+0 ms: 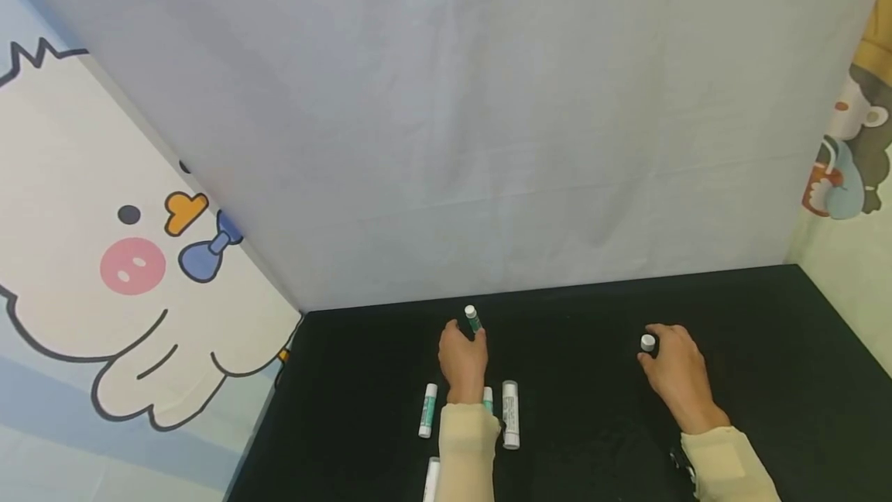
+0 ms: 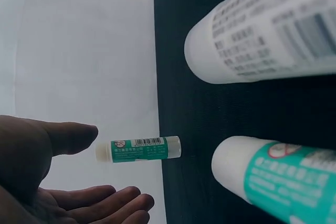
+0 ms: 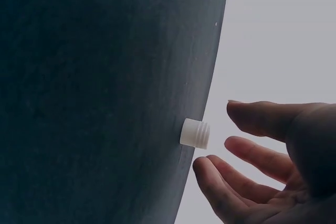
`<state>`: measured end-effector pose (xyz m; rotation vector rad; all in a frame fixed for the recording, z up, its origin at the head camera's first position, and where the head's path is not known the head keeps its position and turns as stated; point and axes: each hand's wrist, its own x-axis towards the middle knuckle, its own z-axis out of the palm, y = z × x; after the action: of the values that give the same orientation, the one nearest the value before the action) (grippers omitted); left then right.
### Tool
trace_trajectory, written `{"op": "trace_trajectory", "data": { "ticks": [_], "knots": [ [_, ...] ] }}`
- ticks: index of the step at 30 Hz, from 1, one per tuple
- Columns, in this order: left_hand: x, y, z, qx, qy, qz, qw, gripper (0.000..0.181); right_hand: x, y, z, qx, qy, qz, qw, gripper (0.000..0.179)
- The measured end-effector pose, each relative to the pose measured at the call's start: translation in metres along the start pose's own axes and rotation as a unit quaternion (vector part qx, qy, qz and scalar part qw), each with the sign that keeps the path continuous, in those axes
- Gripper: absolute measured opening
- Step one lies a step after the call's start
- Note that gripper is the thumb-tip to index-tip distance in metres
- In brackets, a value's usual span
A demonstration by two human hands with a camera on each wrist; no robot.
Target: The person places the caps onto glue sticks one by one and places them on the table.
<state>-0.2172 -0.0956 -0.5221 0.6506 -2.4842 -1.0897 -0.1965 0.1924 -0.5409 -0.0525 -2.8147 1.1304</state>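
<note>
In the head view a green-labelled glue stick (image 1: 474,321) with a white top stands near the table's far edge. My left hand (image 1: 464,362) is just beside it; the left wrist view shows thumb and fingers spread around the glue stick (image 2: 144,149), with a gap to each side. Farther right, a small white ridged cap (image 1: 648,342) stands on the table. Around it my right hand (image 1: 676,370) has its fingers parted. Seen from the right wrist, the cap (image 3: 194,133) sits apart from the thumb and fingertips.
Nearer me lie a green-labelled glue stick (image 1: 428,410), a second one (image 1: 488,400) partly behind my left wrist, and a bigger white tube (image 1: 511,414). Another white tube (image 1: 431,479) is cut off at the bottom. A pale cloth wall (image 1: 488,138) rises behind the black table (image 1: 571,393).
</note>
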Motion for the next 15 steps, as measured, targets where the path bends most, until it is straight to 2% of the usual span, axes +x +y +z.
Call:
{"op": "trace_trajectory", "data": {
  "ticks": [7,15],
  "knots": [
    [0.01,-0.003,0.008,0.0,0.004,0.001,1.0,0.046,0.005,0.002,0.002,-0.01,-0.022,0.008,0.9997,0.046],
    [0.018,-0.007,0.014,0.005,0.001,0.002,1.0,0.041,0.012,0.002,0.003,-0.02,-0.028,0.001,0.9994,0.045]
  ]
}}
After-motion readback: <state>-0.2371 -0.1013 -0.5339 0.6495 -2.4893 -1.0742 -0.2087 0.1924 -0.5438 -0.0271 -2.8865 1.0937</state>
